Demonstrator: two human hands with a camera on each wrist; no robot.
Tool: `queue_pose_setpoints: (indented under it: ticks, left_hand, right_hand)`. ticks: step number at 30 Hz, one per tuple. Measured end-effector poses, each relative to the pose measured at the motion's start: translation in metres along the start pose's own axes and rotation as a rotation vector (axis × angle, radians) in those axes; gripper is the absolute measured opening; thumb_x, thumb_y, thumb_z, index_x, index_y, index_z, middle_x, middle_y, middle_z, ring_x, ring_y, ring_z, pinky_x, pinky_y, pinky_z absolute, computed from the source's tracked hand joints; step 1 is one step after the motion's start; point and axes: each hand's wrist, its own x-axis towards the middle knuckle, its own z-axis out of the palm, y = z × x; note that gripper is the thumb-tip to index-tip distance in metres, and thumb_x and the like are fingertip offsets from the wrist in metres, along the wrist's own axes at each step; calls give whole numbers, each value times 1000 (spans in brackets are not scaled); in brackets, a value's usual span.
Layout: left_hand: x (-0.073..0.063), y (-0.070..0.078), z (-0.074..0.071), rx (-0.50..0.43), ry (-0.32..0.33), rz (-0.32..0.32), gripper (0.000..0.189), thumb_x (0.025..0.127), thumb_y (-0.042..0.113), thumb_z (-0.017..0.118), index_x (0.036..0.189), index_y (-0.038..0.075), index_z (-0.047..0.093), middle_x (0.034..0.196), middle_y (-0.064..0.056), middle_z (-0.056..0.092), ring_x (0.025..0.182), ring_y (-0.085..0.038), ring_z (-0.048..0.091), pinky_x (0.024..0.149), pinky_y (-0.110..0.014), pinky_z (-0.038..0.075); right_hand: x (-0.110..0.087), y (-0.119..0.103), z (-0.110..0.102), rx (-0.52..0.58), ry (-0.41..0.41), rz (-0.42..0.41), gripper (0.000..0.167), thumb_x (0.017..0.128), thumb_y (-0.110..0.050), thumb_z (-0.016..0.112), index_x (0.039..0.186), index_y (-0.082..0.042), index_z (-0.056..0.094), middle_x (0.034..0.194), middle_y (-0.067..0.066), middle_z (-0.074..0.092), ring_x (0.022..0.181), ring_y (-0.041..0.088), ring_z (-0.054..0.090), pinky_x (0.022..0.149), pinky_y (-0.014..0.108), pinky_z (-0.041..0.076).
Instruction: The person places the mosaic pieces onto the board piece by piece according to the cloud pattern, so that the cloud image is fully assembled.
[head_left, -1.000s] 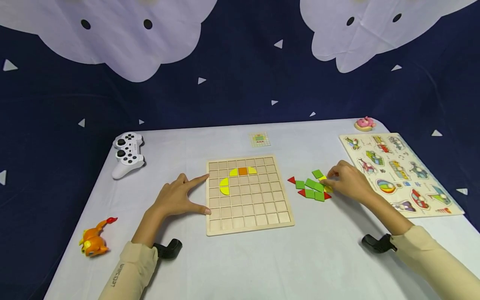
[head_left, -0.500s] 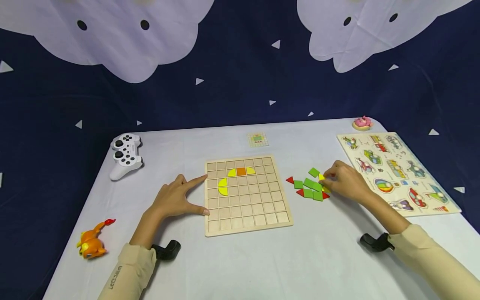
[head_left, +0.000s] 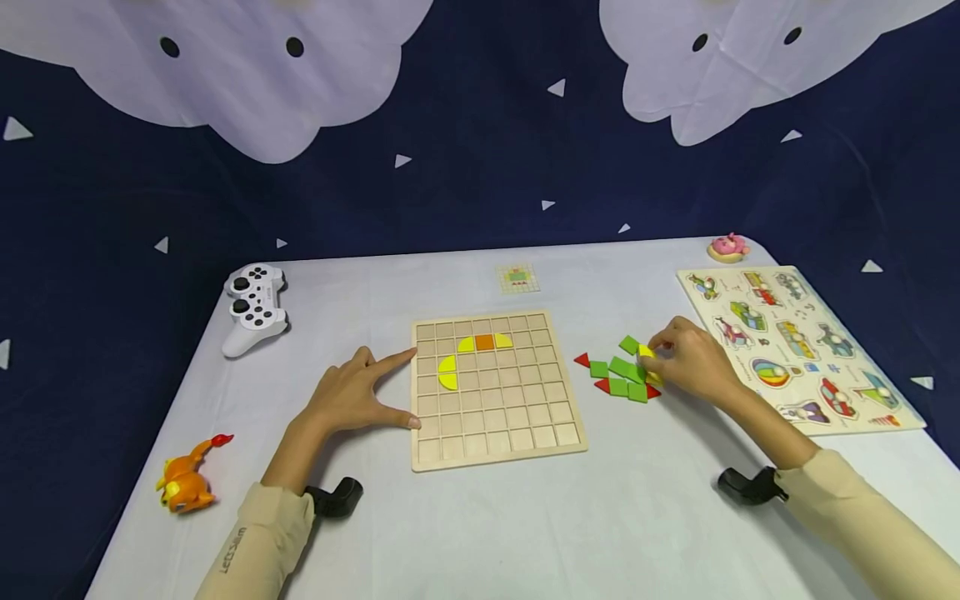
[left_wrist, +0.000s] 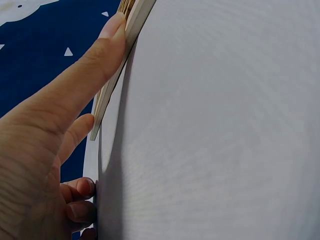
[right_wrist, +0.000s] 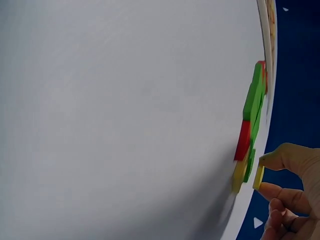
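My left hand (head_left: 351, 396) touches the left edge of a square wooden grid board (head_left: 498, 425), index finger and thumb spread apart along it. In the left wrist view the thumb (left_wrist: 95, 62) lies at the board's side. Several yellow rounded tiles (head_left: 447, 372) and an orange square tile (head_left: 485, 342) sit in the board's upper cells. Right of the board, my right hand (head_left: 693, 358) pinches a yellow tile (right_wrist: 258, 177) between thumb and index finger, raised over the loose pile. That pile holds green tiles (head_left: 622, 368), red triangles (head_left: 582, 360) and another yellow tile (right_wrist: 239, 176).
A small pattern card (head_left: 518, 278) lies behind the board. At the right is a picture puzzle board (head_left: 798, 346), with a pink toy (head_left: 728, 247) beyond it. A white game controller (head_left: 257, 308) and an orange toy figure (head_left: 185, 483) are on the left.
The right hand has lifted the yellow tile slightly off the pile, and more of the tile shows between its fingers. The left hand stays at the board's edge.
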Motion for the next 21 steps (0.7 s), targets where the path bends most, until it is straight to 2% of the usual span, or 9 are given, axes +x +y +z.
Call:
queue_pose_setpoints:
  ticks: [5,15,21]
  left_hand:
    - [0,0,-1,-4,-3,-1,109,55,78,78,150,37,43,92,-5,45,63,-20,38,63,-33,29]
    - [1,1,-1,-2,-15,-2,110,55,78,78,150,37,42,93,-5,46,66,-20,40,65,-33,30]
    - [0,2,-2,0,-15,-3,110,55,78,78,150,37,42,93,-5,45,67,-20,39,66,-33,29]
  right_hand:
    - [6,-15,5,49,3,-32,27,80,-20,81,92,4,75,87,12,60,77,25,56,68,38,44]
    - [22,-52,22,95,-77,-107,25,79,-19,80,94,1,75,92,10,59,79,22,55,69,37,46]
    - [28,-74,31,118,-95,-154,24,80,-18,81,94,1,76,92,9,59,79,21,54,71,38,48]
